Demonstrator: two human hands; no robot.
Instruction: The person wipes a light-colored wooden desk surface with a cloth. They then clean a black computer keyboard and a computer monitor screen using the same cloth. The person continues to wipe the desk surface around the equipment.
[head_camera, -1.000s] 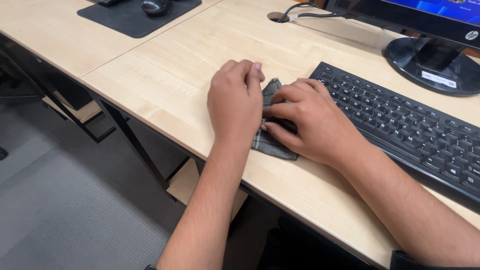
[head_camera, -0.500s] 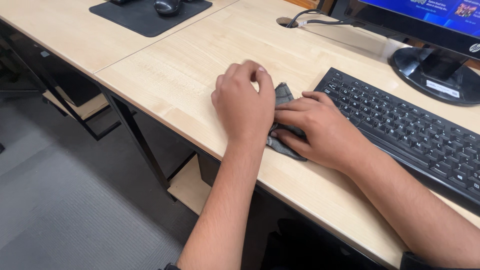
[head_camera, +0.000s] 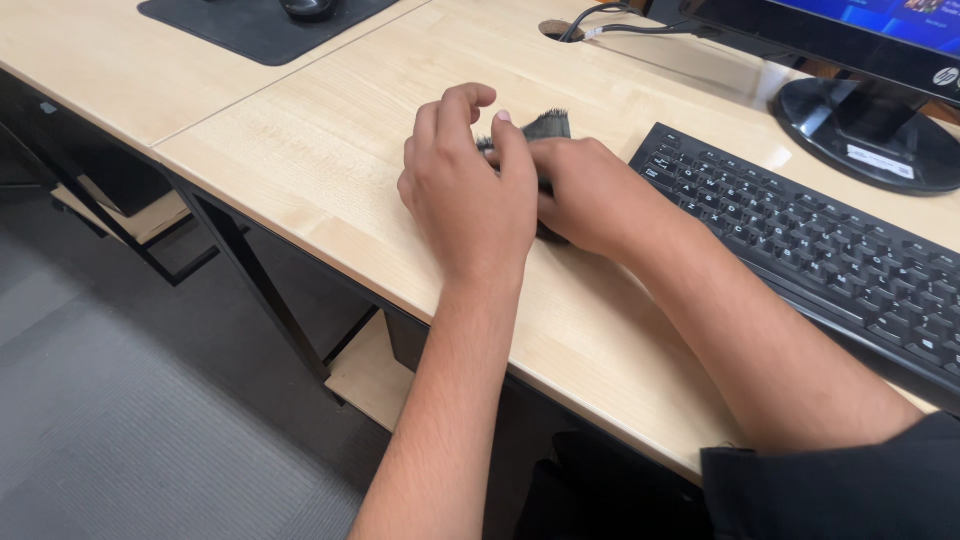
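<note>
left hand (head_camera: 468, 190): fingers curled, thumb and forefinger pinching the near edge of a small dark grey cloth (head_camera: 545, 127) | right hand (head_camera: 585, 195): closed over the same cloth, just beside the left | cloth: bunched between both hands on the pale wooden worktop (head_camera: 330, 150), frayed tip poking out beyond the fingertips | black keyboard (head_camera: 810, 240): just right of the right hand

Folded cloth piece (head_camera: 545, 127) lying on desk (head_camera: 330, 150), mid-surface, mostly hidden under both hands. Left hand (head_camera: 468, 195) sitting at cloth's 8 o'clock, right hand (head_camera: 585, 195) at its 4 o'clock, hands touching. Keyboard (head_camera: 810, 245) lying just beside right hand at 3 o'clock. Monitor stand (head_camera: 865, 130) standing behind keyboard at 1 o'clock. Cable hole (head_camera: 555, 30) sitting at 12 o'clock from cloth. Mouse pad (head_camera: 240, 25) lying well apart at 10 o'clock, mouse (head_camera: 308, 8) resting on it.
</note>
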